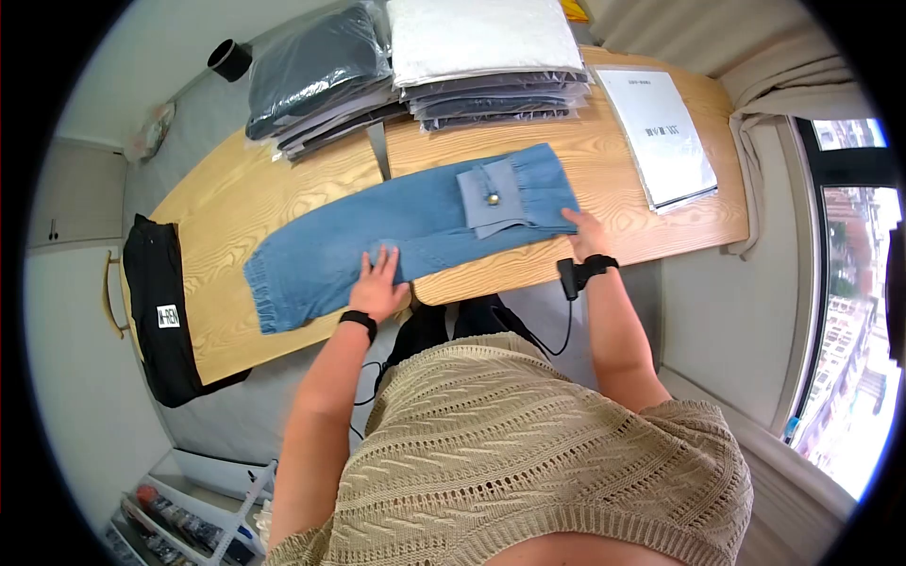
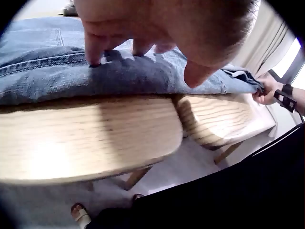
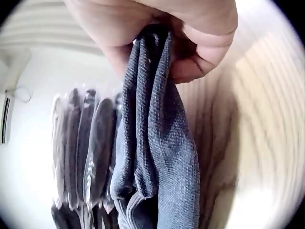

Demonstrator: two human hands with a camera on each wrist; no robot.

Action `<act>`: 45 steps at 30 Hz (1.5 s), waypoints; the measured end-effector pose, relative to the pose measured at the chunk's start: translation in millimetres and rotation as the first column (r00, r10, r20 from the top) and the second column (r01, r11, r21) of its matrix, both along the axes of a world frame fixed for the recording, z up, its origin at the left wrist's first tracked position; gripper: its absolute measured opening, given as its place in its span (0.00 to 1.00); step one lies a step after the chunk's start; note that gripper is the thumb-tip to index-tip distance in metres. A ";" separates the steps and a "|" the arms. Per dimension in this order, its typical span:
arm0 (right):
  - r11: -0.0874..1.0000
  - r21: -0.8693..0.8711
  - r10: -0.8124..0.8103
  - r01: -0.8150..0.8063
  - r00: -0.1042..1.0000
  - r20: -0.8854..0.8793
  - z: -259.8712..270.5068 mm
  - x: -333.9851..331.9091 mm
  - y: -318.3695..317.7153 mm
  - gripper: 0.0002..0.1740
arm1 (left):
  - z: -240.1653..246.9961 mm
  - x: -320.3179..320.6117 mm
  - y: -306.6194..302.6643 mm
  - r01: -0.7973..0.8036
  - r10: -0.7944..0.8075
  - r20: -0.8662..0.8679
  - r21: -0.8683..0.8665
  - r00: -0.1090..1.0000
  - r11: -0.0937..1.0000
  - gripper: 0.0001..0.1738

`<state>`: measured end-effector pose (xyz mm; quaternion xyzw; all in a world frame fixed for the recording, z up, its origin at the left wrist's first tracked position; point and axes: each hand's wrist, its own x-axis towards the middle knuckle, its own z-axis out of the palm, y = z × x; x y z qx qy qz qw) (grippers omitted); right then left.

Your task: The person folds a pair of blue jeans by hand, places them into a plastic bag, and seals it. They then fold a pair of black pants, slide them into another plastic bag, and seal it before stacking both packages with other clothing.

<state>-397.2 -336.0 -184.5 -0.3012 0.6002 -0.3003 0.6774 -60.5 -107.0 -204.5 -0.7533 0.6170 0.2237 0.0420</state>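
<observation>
A pair of blue jeans (image 1: 377,212), folded into a long strip, lies across the wooden table. Its left end is gathered, and a paler flap (image 1: 493,198) with a metal button is folded over near the right end. My left hand (image 1: 379,286) rests on the front edge of the denim, fingers spread and fingertips touching the cloth. At the near right corner, my right hand (image 1: 587,234) pinches the layered denim edge (image 3: 155,105) between thumb and fingers, with several folds showing below the grip in the right wrist view.
Bagged folded clothes stand in two stacks (image 1: 491,47) (image 1: 316,75) along the back. A bagged white packet (image 1: 658,137) lies at the right. Black clothing (image 1: 160,311) with a white label hangs over the left edge. Two tabletops (image 1: 425,283) meet with a gap in front of me.
</observation>
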 end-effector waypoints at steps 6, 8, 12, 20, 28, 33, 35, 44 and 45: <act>0.789 0.329 -0.597 0.519 0.773 0.214 -74.2 -12.9 12.5 0.21 | 4.8 -21.3 -7.2 0.010 -0.011 -0.044 -0.017 0.999 1.000 0.42; 0.870 0.434 -0.430 0.236 0.793 0.432 -95.8 -1.8 35.2 0.21 | 9.1 -18.1 -8.0 0.012 -0.010 -0.090 0.015 0.996 1.000 0.43; 0.837 0.388 -0.543 0.386 0.678 0.495 -15.6 85.1 54.9 0.21 | 8.2 -16.8 -7.1 0.021 -0.020 -0.052 0.024 0.998 1.000 0.43; 0.806 0.384 -0.529 0.450 0.839 0.126 -65.6 83.9 42.7 0.14 | 7.3 -17.7 -6.8 0.016 -0.017 -0.045 -0.023 0.999 1.000 0.43; 0.935 -0.274 -0.275 0.225 0.948 -0.163 -16.3 101.7 69.0 0.18 | 10.8 -16.7 -6.6 0.015 -0.016 -0.067 -0.012 0.998 1.000 0.43; 0.811 -0.500 -0.093 -0.304 0.777 -0.623 9.5 132.1 100.7 0.22 | 7.2 -14.6 -3.2 0.025 -0.027 -0.053 -0.037 0.998 0.999 0.44; 0.155 -0.558 -0.203 -0.815 0.527 -0.826 16.7 146.8 109.6 0.22 | 5.2 -14.8 -0.9 0.017 -0.021 -0.076 -0.056 0.997 0.998 0.41; -0.004 -0.294 -0.114 -0.956 0.293 -0.949 -28.6 185.4 137.6 0.20 | 0.5 -9.4 12.5 -0.054 0.034 -0.195 -0.097 0.980 0.994 0.26; -0.013 -0.284 -0.104 -0.959 0.283 -0.953 -28.4 184.3 135.9 0.20 | -0.3 -8.9 13.7 -0.048 0.025 -0.200 -0.111 0.980 0.993 0.27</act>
